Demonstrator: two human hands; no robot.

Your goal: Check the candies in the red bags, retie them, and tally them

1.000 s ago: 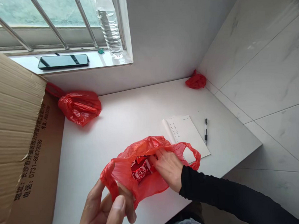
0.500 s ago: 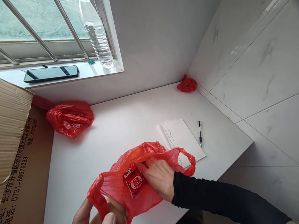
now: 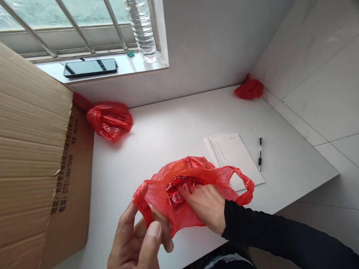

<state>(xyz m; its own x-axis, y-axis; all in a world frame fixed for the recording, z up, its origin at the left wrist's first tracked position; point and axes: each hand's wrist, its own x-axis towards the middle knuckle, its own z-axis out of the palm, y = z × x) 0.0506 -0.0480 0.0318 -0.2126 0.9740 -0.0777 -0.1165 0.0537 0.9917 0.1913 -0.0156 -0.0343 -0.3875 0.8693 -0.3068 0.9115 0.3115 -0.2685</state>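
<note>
My left hand [image 3: 145, 236] is closed around one handle of a red plastic bag [image 3: 190, 220], at the bottom centre of the head view. The mouth of the bag gapes, and small shiny red packets [image 3: 176, 198] with white printing lie inside. My right hand [image 3: 207, 205], below a black sleeve, reaches into the bag. Its thumb and fingers are apart among the packets; the fingertips are partly hidden. The bag's other handle [image 3: 248, 189] stands up as a loop at the right, over a corner of an open notebook [image 3: 240, 157].
A cardboard box [image 3: 21, 151] rises at the left. Beside it on the white table [image 3: 156, 129] sits a bunched red bag [image 3: 110, 121]; another red bag [image 3: 249, 89] lies in the far corner. A pen [image 3: 260, 154] is right of the notebook. A phone [image 3: 90, 68] and water bottle [image 3: 144, 34] occupy the windowsill.
The view has shifted, so the surroundings appear farther right and higher. My right hand's fingers have shifted among the packets inside the bag. My left hand still grips the handle.
</note>
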